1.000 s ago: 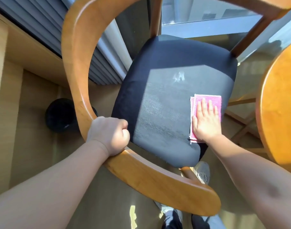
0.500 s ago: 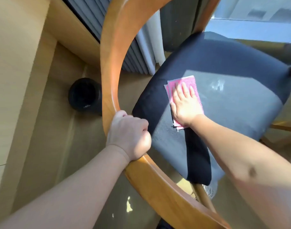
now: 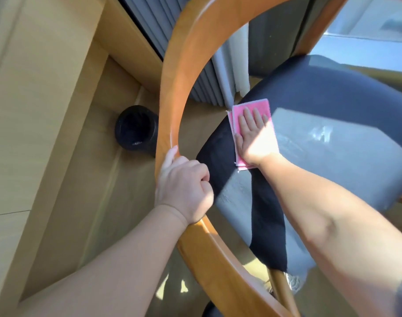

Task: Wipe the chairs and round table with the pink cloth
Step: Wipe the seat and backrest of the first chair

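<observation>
head view:
left hand (image 3: 184, 186): fingers curled tight round the curved wooden back rail (image 3: 172, 106) of the chair, gripping it.
right hand (image 3: 255, 138): flat, fingers straight and close together, pressing down on the pink cloth (image 3: 261, 105).
pink cloth: folded, lying on the dark seat (image 3: 332, 106) near its left edge, mostly under the palm.
seat: part in sun, part in shadow, with a pale smear right of the cloth.
floor: a black round bin (image 3: 136, 130) stands on it left of the rail, beside the light wooden wall panel (image 3: 35, 110).
</observation>
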### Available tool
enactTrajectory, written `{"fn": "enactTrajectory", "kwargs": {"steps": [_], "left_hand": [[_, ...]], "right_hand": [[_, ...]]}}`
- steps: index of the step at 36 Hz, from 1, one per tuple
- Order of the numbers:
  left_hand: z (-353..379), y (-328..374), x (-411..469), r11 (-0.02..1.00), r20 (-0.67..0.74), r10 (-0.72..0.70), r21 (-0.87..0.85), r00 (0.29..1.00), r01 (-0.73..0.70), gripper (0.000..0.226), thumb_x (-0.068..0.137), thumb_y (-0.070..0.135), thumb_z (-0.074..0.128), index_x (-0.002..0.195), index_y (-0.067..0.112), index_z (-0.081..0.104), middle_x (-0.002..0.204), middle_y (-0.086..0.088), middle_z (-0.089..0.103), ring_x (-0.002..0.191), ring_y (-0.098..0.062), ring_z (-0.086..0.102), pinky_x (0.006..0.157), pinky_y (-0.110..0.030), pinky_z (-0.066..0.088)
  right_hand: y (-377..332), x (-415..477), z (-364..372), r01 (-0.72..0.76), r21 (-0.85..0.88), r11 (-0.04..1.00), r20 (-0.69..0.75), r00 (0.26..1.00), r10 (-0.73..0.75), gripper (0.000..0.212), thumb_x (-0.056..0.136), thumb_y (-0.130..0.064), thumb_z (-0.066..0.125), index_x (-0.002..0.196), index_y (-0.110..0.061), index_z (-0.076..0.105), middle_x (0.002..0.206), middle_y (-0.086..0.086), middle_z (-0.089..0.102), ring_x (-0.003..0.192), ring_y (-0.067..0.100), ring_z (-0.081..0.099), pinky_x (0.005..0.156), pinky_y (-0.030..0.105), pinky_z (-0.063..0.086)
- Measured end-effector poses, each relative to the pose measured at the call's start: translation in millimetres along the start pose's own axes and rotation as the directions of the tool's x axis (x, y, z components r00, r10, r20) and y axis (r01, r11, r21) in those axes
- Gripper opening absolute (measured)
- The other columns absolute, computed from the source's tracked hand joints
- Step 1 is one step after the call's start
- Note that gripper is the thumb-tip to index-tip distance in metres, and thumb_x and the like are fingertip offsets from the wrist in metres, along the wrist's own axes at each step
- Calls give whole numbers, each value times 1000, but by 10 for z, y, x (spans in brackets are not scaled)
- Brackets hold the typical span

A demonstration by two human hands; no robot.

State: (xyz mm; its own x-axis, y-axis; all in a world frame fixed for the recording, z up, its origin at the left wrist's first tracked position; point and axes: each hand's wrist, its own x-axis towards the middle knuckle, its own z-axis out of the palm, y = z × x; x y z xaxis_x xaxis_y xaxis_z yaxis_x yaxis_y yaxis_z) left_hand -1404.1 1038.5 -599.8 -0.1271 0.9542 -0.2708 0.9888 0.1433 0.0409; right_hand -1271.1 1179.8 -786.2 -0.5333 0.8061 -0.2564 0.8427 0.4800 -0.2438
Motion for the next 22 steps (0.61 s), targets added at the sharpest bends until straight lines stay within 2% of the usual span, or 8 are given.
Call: {"fn": "enactTrajectory", "kwargs": {"steps": [2,5,7,11,15,17,19,22], "left_hand": [[-13,5,7,999,29,32,25,999,-33,20,82,23,48,68,27,61,69,12,57,76,-10,51,116,-28,-1],[-29,0,22,996,93,81,35,992,-85,22,83,27,43,71,30,61,72,15,57,77,-9,50,117,-34,4],[-31,-2,33,993,116,112,23,987,-115,24,82,29,40,73,30,61,74,16,57,79,-9,50,116,-35,8],[-43,-33,113,970,150,241,-3,959,-243,20,81,32,42,80,31,62,81,14,60,81,-9,50,108,-35,25],[-156,-158,473,931,38,362,-54,931,-360,21,82,33,44,85,26,64,85,11,61,81,-9,52,94,-30,41],[-263,-282,715,891,-39,453,-29,891,-454,16,82,25,51,87,20,66,89,6,62,86,-14,54,90,-30,44],[-423,-434,999,819,-138,570,14,810,-574,16,76,13,55,85,10,68,91,-4,63,89,-25,56,89,-35,43],[-696,-602,1438,732,-251,676,126,693,-669,21,72,8,56,90,6,67,102,-13,60,101,-34,54,106,-40,31]], "right_hand": [[88,-176,16,-27,-14,1000,-8,1000,27,60,100,-33,31,150,-1,28,156,19,28,146,40,16,120,49,7],[182,-426,21,-70,-71,995,-2,998,70,56,97,-35,30,144,-5,35,149,16,39,143,34,21,119,45,7],[216,-587,42,-89,-50,995,-21,996,88,56,98,-36,31,145,-6,36,153,14,34,145,32,20,120,44,7],[196,-799,91,-164,-39,986,36,986,165,61,101,-38,31,154,-10,20,162,10,17,149,30,9,121,44,4],[177,-775,104,-213,-52,976,95,971,217,61,102,-42,20,156,-14,9,164,8,8,150,29,3,120,43,2],[155,-761,98,-224,-77,972,110,967,231,62,101,-42,15,156,-14,9,164,8,8,150,30,4,120,43,4],[114,-763,86,-242,-98,965,101,963,251,65,97,-42,16,155,-13,12,163,9,11,149,31,7,119,44,7],[67,-765,27,-233,-141,962,109,962,249,72,92,-42,34,154,-10,18,161,14,18,148,37,15,118,47,13]]}}
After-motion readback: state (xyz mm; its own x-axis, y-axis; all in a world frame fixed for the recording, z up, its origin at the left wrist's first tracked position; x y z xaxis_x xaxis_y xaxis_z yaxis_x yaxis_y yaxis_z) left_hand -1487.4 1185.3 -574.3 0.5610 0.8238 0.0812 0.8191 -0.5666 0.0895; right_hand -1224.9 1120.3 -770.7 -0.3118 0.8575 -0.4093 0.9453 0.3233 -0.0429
